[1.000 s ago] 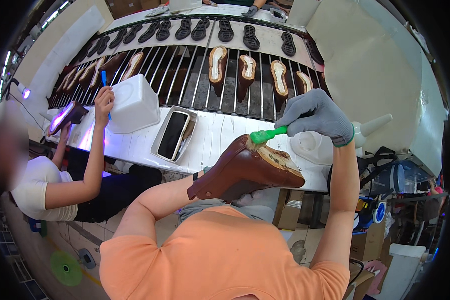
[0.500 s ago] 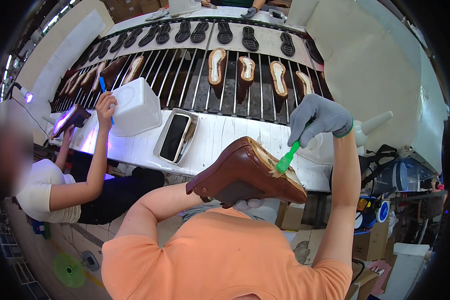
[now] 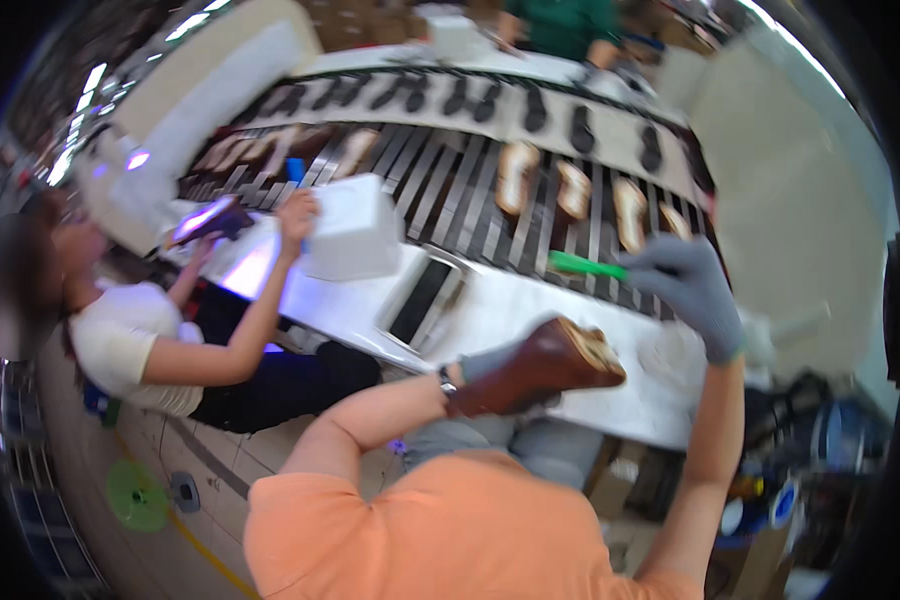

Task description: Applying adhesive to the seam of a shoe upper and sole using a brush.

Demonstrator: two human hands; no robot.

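A brown leather shoe upper (image 3: 535,372), its pale underside turned toward the right, is held low in front of my chest. My left hand (image 3: 488,362), in a grey glove, grips it from behind; the upper and motion blur hide most of its fingers. Out to the right, my grey-gloved right hand (image 3: 688,288) pinches a green-handled brush (image 3: 588,265) that points left. The brush hangs apart from the upper, over the near edge of the roller conveyor (image 3: 460,205); its bristles are too blurred to make out.
Several brown uppers (image 3: 515,178) lie pale side up on the rollers, with black soles (image 3: 582,128) beyond. A white box (image 3: 352,228) and a phone in a tray (image 3: 425,300) sit on the white table (image 3: 505,300). Co-workers sit at left (image 3: 130,340) and across (image 3: 565,25).
The brush has come off the upper and moved up, its handle now nearly level. The upper has turned, its underside now facing right. My view has shifted, blurring the scene.
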